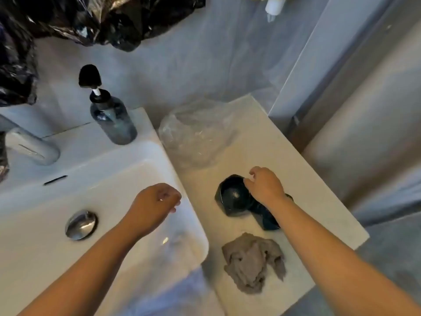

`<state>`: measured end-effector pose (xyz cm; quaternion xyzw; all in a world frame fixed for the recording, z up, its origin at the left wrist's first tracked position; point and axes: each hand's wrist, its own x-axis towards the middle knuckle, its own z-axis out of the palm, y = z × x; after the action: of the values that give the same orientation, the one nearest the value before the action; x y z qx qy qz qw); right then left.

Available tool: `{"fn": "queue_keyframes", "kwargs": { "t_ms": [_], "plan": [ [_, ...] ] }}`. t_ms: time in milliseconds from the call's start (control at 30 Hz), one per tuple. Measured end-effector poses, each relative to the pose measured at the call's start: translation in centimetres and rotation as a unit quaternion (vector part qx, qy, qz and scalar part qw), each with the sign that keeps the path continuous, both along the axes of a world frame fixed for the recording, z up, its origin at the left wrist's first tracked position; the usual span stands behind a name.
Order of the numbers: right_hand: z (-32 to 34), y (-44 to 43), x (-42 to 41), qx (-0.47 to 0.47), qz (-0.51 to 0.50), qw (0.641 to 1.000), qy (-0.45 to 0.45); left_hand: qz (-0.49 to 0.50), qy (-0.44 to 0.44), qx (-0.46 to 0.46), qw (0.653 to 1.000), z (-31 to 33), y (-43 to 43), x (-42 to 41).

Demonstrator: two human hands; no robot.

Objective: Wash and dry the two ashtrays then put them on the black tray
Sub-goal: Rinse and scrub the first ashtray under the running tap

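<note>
Two dark, glossy ashtrays stand side by side on the white counter to the right of the sink. The nearer-left ashtray shows its round hollow. My right hand is at its right rim with fingers curled round the edge. The second ashtray lies mostly hidden under my right wrist and forearm. My left hand hovers over the right edge of the sink basin, fingers loosely curled and holding nothing. A crumpled grey cloth lies on the counter in front of the ashtrays. No black tray is in view.
A dark soap pump bottle stands on the sink's back ledge, and a chrome tap is at the left. The chrome drain plug sits in the basin. Crumpled clear plastic lies at the counter's back. Black bin bags hang at top left.
</note>
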<state>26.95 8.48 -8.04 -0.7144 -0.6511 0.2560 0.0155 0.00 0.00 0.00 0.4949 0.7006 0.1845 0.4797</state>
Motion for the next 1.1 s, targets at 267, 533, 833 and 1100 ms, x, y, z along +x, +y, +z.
{"fn": "queue_keyframes", "kwargs": {
  "t_ms": [267, 533, 833, 1100],
  "plan": [
    [-1.0, 2.0, -0.5, -0.061, 0.092, 0.993, -0.049, 0.009, 0.003, 0.008, 1.0, -0.1, 0.4, -0.4],
    [0.6, 2.2, -0.5, -0.05, 0.101, 0.993, -0.032, 0.006, 0.02, -0.001, 1.0, -0.6, -0.5, -1.0],
    [9.1, -1.1, -4.9, 0.033, 0.112, 0.99, 0.083, 0.071, -0.078, -0.001, 0.994, 0.7, -1.6, -0.7],
    [11.2, -4.9, -9.7, 0.007, 0.174, 0.981, 0.089, 0.142, -0.15, -0.009, 0.978, 1.4, -3.7, -1.8]
  ]
}}
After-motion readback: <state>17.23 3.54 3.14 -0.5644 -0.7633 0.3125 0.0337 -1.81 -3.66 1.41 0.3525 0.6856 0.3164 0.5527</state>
